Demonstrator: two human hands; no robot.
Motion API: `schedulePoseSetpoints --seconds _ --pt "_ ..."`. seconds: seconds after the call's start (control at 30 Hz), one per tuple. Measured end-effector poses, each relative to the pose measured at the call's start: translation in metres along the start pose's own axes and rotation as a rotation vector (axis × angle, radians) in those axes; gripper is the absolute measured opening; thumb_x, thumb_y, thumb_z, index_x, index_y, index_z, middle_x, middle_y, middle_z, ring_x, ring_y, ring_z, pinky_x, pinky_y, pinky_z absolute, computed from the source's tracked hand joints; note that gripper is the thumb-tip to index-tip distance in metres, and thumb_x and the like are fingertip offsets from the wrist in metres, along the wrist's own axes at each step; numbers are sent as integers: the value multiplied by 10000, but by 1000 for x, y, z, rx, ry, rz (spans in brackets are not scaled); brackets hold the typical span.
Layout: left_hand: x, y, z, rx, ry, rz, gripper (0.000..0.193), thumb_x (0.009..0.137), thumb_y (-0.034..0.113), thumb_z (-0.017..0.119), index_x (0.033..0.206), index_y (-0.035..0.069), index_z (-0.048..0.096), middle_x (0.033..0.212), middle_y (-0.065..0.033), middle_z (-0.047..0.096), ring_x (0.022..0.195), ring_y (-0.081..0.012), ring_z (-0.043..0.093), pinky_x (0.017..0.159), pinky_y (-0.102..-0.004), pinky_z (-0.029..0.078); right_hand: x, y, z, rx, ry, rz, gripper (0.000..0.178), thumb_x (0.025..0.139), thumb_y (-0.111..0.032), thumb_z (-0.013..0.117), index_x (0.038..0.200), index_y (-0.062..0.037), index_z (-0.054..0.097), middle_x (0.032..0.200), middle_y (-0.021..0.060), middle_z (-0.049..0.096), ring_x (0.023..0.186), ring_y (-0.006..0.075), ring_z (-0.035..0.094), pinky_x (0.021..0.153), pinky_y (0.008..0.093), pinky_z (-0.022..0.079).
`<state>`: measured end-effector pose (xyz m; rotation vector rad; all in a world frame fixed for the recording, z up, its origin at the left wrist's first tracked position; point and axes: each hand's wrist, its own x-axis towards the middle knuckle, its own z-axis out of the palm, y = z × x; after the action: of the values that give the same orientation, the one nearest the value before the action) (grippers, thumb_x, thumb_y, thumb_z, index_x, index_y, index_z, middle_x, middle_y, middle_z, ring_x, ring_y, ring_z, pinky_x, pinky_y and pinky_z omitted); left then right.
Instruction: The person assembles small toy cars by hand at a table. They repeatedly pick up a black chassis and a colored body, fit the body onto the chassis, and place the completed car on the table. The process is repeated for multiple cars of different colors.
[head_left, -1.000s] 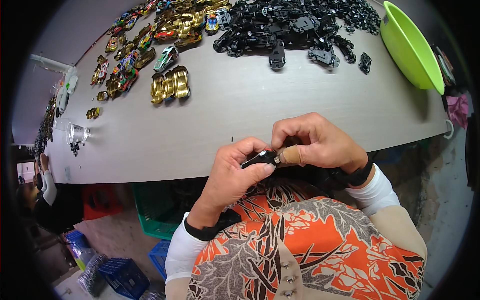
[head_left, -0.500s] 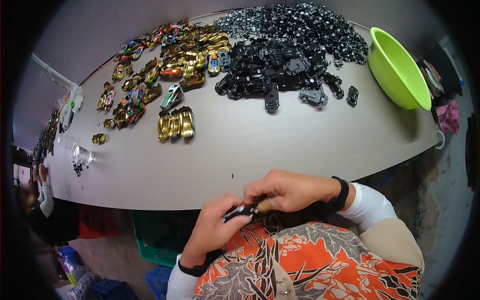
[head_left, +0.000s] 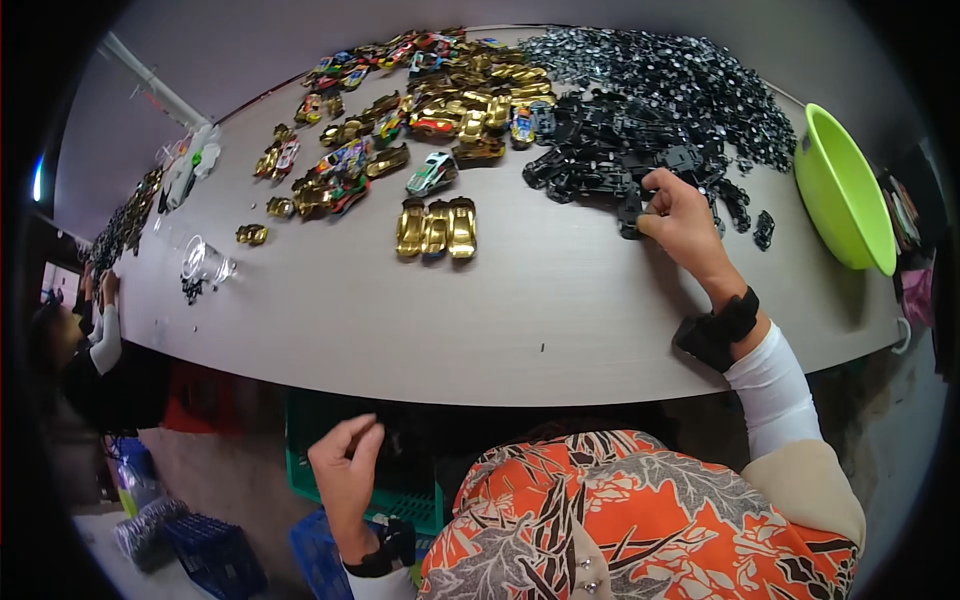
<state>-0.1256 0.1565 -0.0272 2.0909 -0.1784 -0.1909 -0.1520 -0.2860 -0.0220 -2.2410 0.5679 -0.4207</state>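
Observation:
My right hand [head_left: 682,228] reaches over the table to the near edge of a heap of black toy car chassis [head_left: 590,170]. Its thumb and fingers close on one black chassis [head_left: 629,215] that stands out from the heap. My left hand [head_left: 346,474] hangs in front of the table edge, above a green crate [head_left: 425,490]. Its fingers are loosely bent, the thumb apart from them, and nothing shows in it. Left of the heap lie three gold toy car bodies [head_left: 436,230] side by side, with a white and green car body [head_left: 431,174] behind them.
Gold and coloured car bodies [head_left: 470,95] are piled at the back. Small silver and black parts [head_left: 690,80] lie behind the chassis. A lime basin [head_left: 838,190] leans at the right. A clear cup [head_left: 207,262] lies on the left, and a co-worker [head_left: 95,330] sits beyond.
My hands have parted. The right one has moved forward to the chassis heap; the left has dropped away over the crate, and the dark piece it held is gone from it. The view has shifted.

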Motion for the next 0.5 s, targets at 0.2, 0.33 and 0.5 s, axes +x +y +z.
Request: schedulePoseSetpoints --seconds 0.2,0.33,0.5 --pt "71 81 63 140 38 541 99 756 29 647 844 -18 648 710 -118 634 589 -194 589 557 -281 448 -24 -15 -6 265 -221 84 284 672 13 607 948 23 544 641 35 568 563 85 503 495 248 393" --pt "126 102 101 482 19 708 186 737 88 666 902 24 611 847 -118 611 767 -296 600 657 -381 473 -37 -20 -10 248 -272 25 238 678 -10 611 905 31 552 635 41 561 561 95 500 511 254 400" --pt "140 108 124 777 -129 658 231 722 49 641 946 50 586 929 -124 591 852 -315 578 719 -422 476 -48 -15 -19 191 -94 -24 210 691 2 612 891 20 552 643 33 545 595 92 500 540 248 403"
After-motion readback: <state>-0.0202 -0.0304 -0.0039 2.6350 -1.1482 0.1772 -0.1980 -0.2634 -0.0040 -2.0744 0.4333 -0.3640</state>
